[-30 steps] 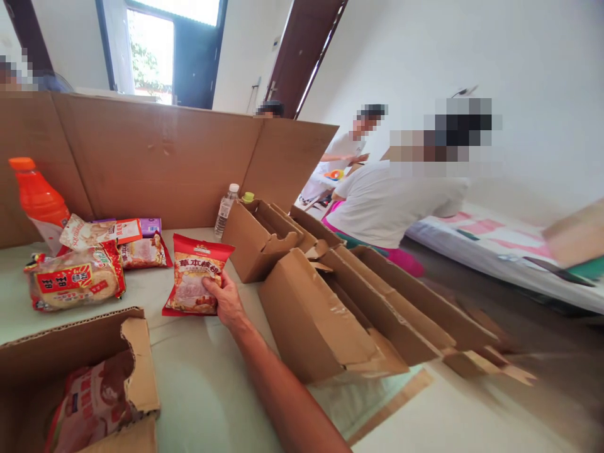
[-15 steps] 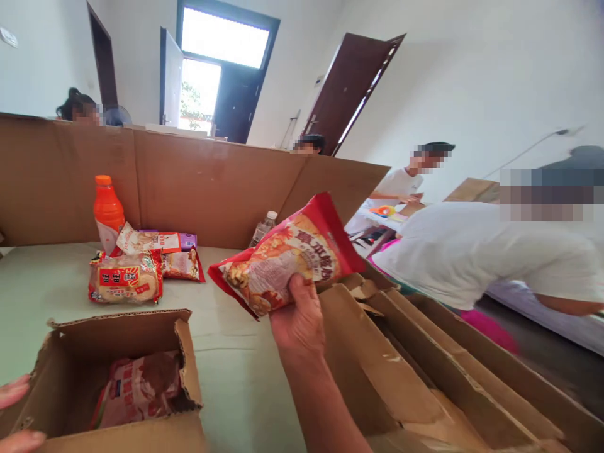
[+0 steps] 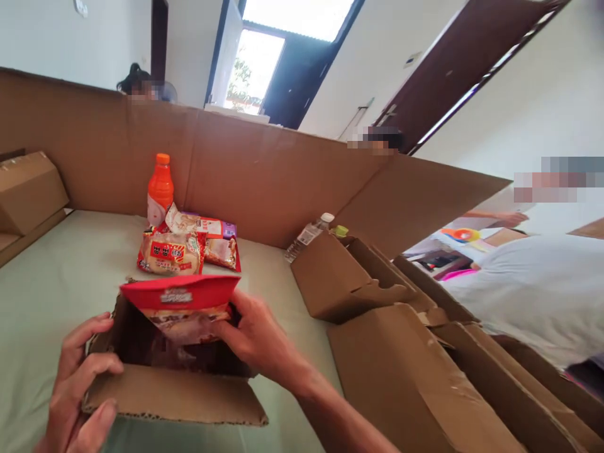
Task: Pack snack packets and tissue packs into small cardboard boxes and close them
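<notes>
An open cardboard box [image 3: 174, 393] sits on the pale green table [image 3: 61, 283] just in front of me. My right hand [image 3: 257, 343] is closed on a red snack bag [image 3: 182, 305] and holds it upright, half inside the box. My left hand [image 3: 75, 384] grips the box's near left corner and flap. What lies deeper in the box is hidden in shadow.
Further back lie several snack packets [image 3: 172, 251] beside an orange drink bottle [image 3: 159, 187]. A tall cardboard screen [image 3: 264, 182] walls the table's far side. Folded boxes [image 3: 387, 327] and a water bottle [image 3: 306, 236] crowd the right. Other people work beyond, on the right.
My right hand lifted the red snack bag off the table, carried it left and lowered it into the open box. My left hand came in and took hold of the box.
</notes>
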Demonstrator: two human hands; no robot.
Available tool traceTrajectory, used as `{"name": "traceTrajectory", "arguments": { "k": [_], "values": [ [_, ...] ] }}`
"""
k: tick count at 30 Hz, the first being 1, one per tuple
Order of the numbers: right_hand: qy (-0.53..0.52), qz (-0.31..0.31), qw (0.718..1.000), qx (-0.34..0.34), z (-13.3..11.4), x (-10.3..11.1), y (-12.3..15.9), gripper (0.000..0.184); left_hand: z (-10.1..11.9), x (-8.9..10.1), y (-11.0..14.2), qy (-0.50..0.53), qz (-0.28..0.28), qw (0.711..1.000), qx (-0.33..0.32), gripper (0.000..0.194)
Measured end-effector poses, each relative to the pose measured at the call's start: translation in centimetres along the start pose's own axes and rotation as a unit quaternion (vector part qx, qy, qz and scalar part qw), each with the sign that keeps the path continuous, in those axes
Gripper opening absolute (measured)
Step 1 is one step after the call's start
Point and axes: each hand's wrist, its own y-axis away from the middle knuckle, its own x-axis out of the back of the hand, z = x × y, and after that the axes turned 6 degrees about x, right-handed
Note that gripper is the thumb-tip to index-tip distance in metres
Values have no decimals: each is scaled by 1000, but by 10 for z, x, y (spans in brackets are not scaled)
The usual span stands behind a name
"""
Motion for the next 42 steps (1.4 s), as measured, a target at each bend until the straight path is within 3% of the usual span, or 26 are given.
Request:
{"name": "traceTrajectory", "arguments": {
  "k": [3,6,9,11,15,19,23,25,29,31,35,39,42],
  "values": [
    [216,-148,965,-3,-15,2,-5,24,1,-3,-2,18,-2,1000,-13,16],
    [364,-290,885,-25,-27,-2,-25,21,-3,-3,-3,13,-7,1000,-26,18],
    [437,-390,810,-29,-29,-4,-52,20,-4,-2,-4,8,-18,999,-40,18],
    [449,-416,791,-11,-29,-4,-68,20,-3,-4,-4,10,-28,998,-49,20],
    [440,-425,791,9,-30,3,-81,16,-1,-9,-4,22,-31,998,-53,21],
    [434,-415,799,10,-27,9,-72,15,-2,-15,-5,28,-25,999,-38,22],
    [428,-401,810,27,-15,-4,-66,10,-2,-18,-6,40,-33,998,-39,25],
    [410,-442,797,40,-12,-16,-73,9,-2,-18,-8,44,-40,997,-41,25],
    [398,-550,731,66,-9,-35,-98,11,0,-18,-12,42,-55,996,-52,24],
    [389,-567,724,57,-6,-39,-105,9,1,-19,-13,44,-57,996,-52,24],
    [375,-539,753,29,-2,-36,-93,16,1,-18,-13,49,-60,996,-40,23],
    [400,-417,815,51,-7,-28,-72,29,-1,-17,-13,56,-85,994,-48,27],
    [373,-456,806,55,-7,-25,-67,30,-1,-15,-15,54,-97,992,-58,29]
  ]
}}
